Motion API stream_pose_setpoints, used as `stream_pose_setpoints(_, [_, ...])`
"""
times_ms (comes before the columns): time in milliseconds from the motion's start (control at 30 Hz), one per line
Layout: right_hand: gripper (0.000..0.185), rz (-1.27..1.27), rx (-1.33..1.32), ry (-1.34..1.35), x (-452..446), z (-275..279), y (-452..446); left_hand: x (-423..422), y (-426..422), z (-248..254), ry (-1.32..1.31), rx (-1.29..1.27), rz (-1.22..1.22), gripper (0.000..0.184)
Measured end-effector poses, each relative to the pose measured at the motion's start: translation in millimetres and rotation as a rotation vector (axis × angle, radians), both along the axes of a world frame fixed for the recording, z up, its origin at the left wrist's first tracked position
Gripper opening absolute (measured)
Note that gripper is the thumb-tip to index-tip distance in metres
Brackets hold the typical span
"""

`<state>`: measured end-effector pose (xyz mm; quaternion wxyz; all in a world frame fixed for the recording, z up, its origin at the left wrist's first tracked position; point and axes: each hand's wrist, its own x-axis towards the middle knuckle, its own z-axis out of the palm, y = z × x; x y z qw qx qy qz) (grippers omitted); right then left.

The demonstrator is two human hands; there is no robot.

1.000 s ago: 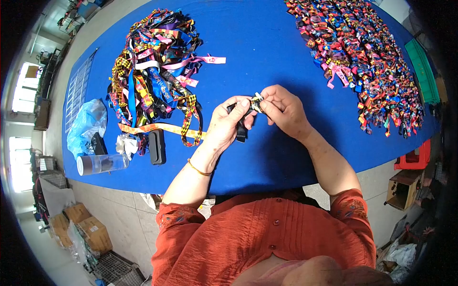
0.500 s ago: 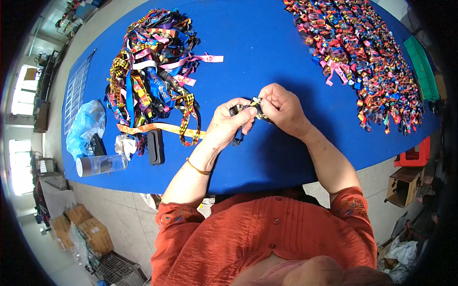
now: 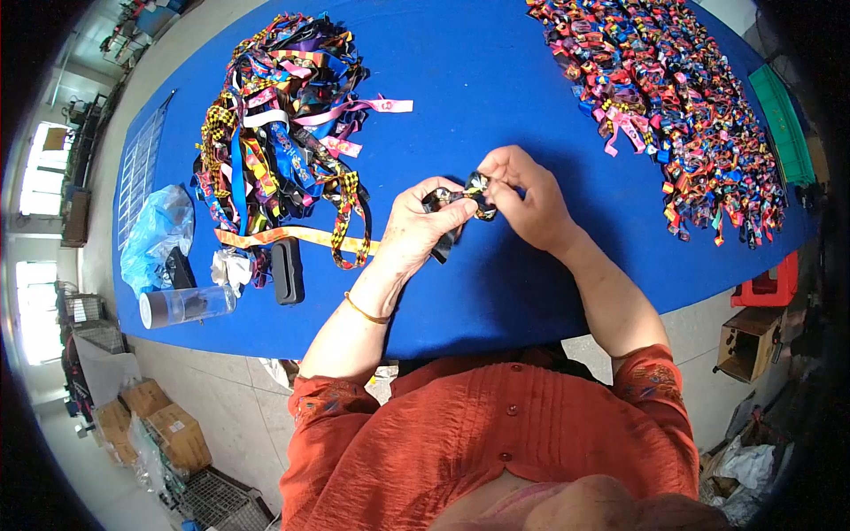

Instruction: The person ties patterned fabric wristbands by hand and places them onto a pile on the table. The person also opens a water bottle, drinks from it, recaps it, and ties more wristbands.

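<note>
A black patterned ribbon bow [image 3: 477,184] is held above the blue table between my two hands. My left hand [image 3: 420,232] pinches its middle, thumb on top, with one loop over the fingers and a dark tail hanging below. My right hand [image 3: 534,202] is closed at the bow's right loop, fingertips pressed together on its edge. Left of my hands lies a heap of long, colourful ribbons [image 3: 292,168]. An orange printed ribbon [image 3: 292,234] stretches from that heap towards my left wrist.
Rows of small knotted ribbon pieces [image 3: 664,115] cover the table's right side. At the left are a blue plastic bag [image 3: 159,234], a clear bottle [image 3: 190,306] and a black case [image 3: 288,272]. A green tray [image 3: 781,124] and red crate [image 3: 768,285] stand beyond the right edge.
The ribbon has opened out into fuller loops, and its tail shows more below my left hand. My right hand has shifted slightly up and left.
</note>
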<state>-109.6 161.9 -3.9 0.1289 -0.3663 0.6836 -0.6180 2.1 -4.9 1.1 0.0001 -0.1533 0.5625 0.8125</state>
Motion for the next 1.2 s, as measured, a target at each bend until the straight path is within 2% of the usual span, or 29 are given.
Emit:
stream_pose_setpoints(33, [0.015,0.061,-0.094,-0.091,-1.6,-0.9,-0.5,0.0,0.2,0.1,0.000,-0.004,0.013,0.018])
stream_pose_setpoints(133, [0.017,0.114,-0.165,-0.123,-0.6,5.1,-1.3,-0.3,0.7,3.6,-0.018,-0.031,0.023,0.018])
stream_pose_setpoints(233, [0.015,0.129,-0.009,0.059,-0.1,4.1,-2.4,-0.7,2.1,2.4,-0.007,-0.061,0.029,0.019])
stream_pose_setpoints(267, [0.014,0.101,0.064,-0.082,1.8,2.7,-2.3,-1.2,5.6,4.1,0.005,-0.028,0.054,0.017])
stream_pose_setpoints(367, [0.010,0.083,-0.011,-0.189,4.0,0.6,-4.5,1.7,-6.3,-17.2,0.095,0.125,-0.002,0.011])
stream_pose_setpoints(400, [0.009,0.082,-0.035,-0.202,5.2,1.7,-4.9,-2.4,-1.2,-3.1,0.086,0.106,0.005,0.014])
stream_pose_setpoints(500, [0.008,0.079,-0.087,-0.219,8.8,1.3,-6.1,-3.1,4.5,-6.3,0.061,0.134,0.099,0.019])
stream_pose_setpoints(633, [0.008,0.127,-0.059,-0.223,7.9,4.5,-2.6,-3.1,9.2,-4.6,0.111,0.064,0.061,0.023])
stream_pose_setpoints(933, [0.008,0.063,0.015,-0.224,6.4,-7.9,-3.5,-0.4,9.9,-1.9,0.095,-0.006,0.037,0.017])
stream_pose_setpoints(1200, [0.005,0.184,-0.153,-0.446,0.7,-6.8,-0.2,0.0,12.7,-3.0,0.155,0.050,0.079,0.014])
